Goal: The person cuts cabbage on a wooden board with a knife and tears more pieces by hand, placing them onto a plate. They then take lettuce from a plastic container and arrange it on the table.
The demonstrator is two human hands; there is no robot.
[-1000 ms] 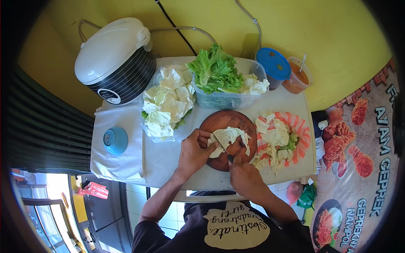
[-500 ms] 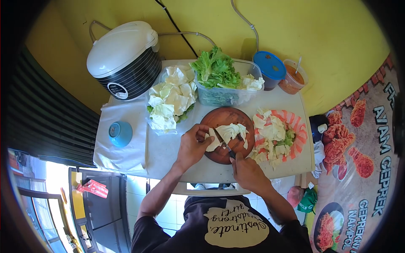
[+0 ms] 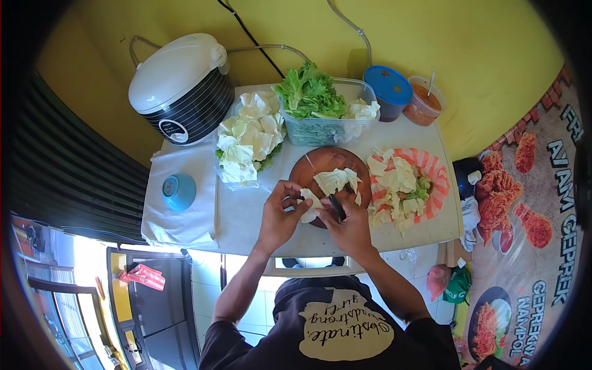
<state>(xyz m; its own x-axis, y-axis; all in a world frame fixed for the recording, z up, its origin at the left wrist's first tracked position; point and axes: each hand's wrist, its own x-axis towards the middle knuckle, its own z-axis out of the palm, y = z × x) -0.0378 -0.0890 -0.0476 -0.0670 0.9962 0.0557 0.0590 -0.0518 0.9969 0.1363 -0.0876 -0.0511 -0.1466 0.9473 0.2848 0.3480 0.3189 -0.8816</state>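
On my round chopping board (image 3: 331, 158), at eight o'clock, my left hand (image 3: 281, 216) pinches a cabbage piece (image 3: 310, 201) that now looks cut free, and my knife (image 3: 337, 208)-gripping right hand (image 3: 353, 229) now reaches it too.

Single head-worn camera; looks forward and steeply down on the table (image 3: 243, 213), near enough that the left hand (image 3: 280, 213) and right hand (image 3: 351, 228) sit close to mid-frame; wearer's dark shirt (image 3: 277, 339) seen from above along the lower edge, its lettering (image 3: 338, 317) upside down; yellow wall (image 3: 456, 46) ahead, across the top. Wide coverage, with rounded black corners; straight edges bow towards the sides; banner (image 3: 524, 259) at the right margin appears turned sideways, grey door (image 3: 159, 311) at lower left leans, floor tiles (image 3: 206, 277) show below the table's near edge.
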